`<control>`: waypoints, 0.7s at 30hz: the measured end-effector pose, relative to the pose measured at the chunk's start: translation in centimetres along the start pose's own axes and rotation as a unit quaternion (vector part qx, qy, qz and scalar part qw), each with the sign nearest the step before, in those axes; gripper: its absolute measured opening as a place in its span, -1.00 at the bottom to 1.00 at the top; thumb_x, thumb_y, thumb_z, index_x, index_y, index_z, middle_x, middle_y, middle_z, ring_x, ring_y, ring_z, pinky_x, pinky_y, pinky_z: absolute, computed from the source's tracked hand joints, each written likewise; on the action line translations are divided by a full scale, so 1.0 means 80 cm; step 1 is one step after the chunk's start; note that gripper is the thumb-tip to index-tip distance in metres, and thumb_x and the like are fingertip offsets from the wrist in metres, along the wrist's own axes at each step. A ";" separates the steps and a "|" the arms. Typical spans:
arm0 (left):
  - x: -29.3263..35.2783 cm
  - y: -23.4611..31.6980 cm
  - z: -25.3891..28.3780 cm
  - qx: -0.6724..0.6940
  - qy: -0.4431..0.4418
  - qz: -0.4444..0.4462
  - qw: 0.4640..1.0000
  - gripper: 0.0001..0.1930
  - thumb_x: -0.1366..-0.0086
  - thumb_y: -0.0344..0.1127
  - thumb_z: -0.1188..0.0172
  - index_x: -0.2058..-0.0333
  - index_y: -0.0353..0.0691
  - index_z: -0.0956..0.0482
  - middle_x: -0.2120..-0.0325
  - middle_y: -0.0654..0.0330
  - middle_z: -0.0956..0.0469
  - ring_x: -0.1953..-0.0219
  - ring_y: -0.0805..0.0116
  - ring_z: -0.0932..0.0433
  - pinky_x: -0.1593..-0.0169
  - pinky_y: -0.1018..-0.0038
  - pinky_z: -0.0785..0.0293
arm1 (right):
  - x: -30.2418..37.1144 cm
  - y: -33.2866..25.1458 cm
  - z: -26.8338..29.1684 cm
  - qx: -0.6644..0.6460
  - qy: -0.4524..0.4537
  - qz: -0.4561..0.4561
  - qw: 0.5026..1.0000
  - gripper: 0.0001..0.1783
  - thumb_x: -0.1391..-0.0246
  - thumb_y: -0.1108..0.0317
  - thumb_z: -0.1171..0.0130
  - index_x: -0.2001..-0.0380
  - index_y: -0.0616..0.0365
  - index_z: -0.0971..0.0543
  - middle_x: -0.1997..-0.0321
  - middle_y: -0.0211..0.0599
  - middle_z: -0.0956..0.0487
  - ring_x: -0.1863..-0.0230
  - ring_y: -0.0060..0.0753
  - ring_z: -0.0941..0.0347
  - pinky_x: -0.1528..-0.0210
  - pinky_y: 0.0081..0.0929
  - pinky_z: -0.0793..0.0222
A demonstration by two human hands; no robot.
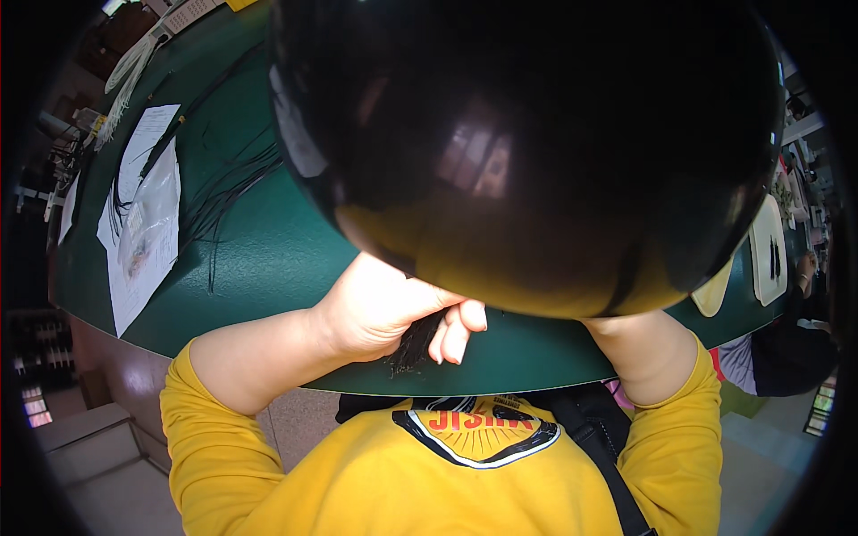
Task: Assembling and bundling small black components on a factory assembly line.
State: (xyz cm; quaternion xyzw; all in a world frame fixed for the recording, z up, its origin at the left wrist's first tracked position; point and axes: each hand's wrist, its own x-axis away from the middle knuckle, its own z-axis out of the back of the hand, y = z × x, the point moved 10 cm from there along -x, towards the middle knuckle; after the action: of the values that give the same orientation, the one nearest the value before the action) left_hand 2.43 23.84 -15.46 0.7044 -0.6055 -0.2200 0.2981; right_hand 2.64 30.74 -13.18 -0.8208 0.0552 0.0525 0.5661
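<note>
My left hand [384,308] is closed over the table near its front edge, fingers curled inward. From under its palm sticks a bunch of thin black wires [412,347], with fine ends spreading toward me. A large glossy black dome [536,161] fills the upper middle of the view and covers what lies beyond the fingertips. Of my right arm, only the wrist [626,335] shows at the dome's lower right edge; the right hand's fingers are hidden behind it.
Long black wires [237,183] lie loose on the green table [268,268]. To their left are printed sheets [134,290] with a clear plastic bag [147,219]. White cables [134,67] hang at the far left. A cream tray [767,255] holds dark pieces at right, near another person [791,357].
</note>
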 end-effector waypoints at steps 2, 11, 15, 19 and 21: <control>-0.002 -0.001 -0.005 0.008 -0.007 0.003 1.000 -0.83 -0.27 -0.42 0.05 0.35 -0.45 -0.42 0.54 0.01 -0.50 0.60 0.34 -0.53 0.58 0.60 -0.46 | 0.003 -0.004 -0.002 -0.023 -0.001 0.005 1.000 -0.90 0.04 0.53 -0.13 0.41 0.34 -0.52 0.51 -0.33 -0.56 0.51 -0.67 -0.45 0.44 -0.76 -0.33; -0.003 0.002 -0.010 0.034 -0.025 0.000 0.999 -0.81 -0.29 -0.40 0.08 0.29 -0.45 -0.39 0.53 0.00 -0.50 0.59 0.32 -0.53 0.57 0.58 -0.47 | 0.008 0.002 0.001 0.002 0.004 -0.034 0.999 -0.89 0.01 0.51 -0.11 0.41 0.34 -0.53 0.52 -0.33 -0.56 0.49 -0.68 -0.45 0.41 -0.73 -0.35; -0.003 0.002 -0.011 0.042 -0.017 -0.002 0.999 -0.81 -0.29 -0.39 0.08 0.28 -0.45 -0.39 0.51 -0.02 -0.50 0.58 0.31 -0.54 0.55 0.58 -0.48 | 0.007 0.001 -0.001 -0.016 0.008 -0.024 1.000 -0.87 0.00 0.50 -0.10 0.38 0.35 -0.53 0.50 -0.34 -0.57 0.47 -0.69 -0.45 0.38 -0.72 -0.35; -0.001 -0.002 -0.007 0.037 -0.016 0.002 0.999 -0.80 -0.30 -0.38 0.10 0.28 -0.45 -0.39 0.48 -0.03 -0.50 0.54 0.28 -0.55 0.49 0.53 -0.51 | 0.004 0.004 -0.003 -0.028 0.005 -0.022 0.999 -0.87 -0.01 0.50 -0.09 0.37 0.36 -0.54 0.49 -0.34 -0.57 0.46 -0.68 -0.45 0.37 -0.73 -0.35; -0.002 -0.001 -0.011 0.038 -0.027 -0.012 0.999 -0.78 -0.30 -0.36 0.11 0.28 -0.45 -0.41 0.46 -0.04 -0.51 0.50 0.25 -0.55 0.41 0.48 -0.53 | 0.004 0.002 -0.004 -0.030 0.002 -0.021 0.999 -0.87 -0.01 0.51 -0.09 0.38 0.37 -0.54 0.49 -0.34 -0.57 0.46 -0.68 -0.45 0.37 -0.73 -0.35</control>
State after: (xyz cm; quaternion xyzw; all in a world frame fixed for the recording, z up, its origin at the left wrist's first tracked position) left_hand 3.02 24.14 -14.87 0.7159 -0.6130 -0.2192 0.2522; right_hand 2.93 30.38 -13.30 -0.8382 0.0379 0.0408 0.5424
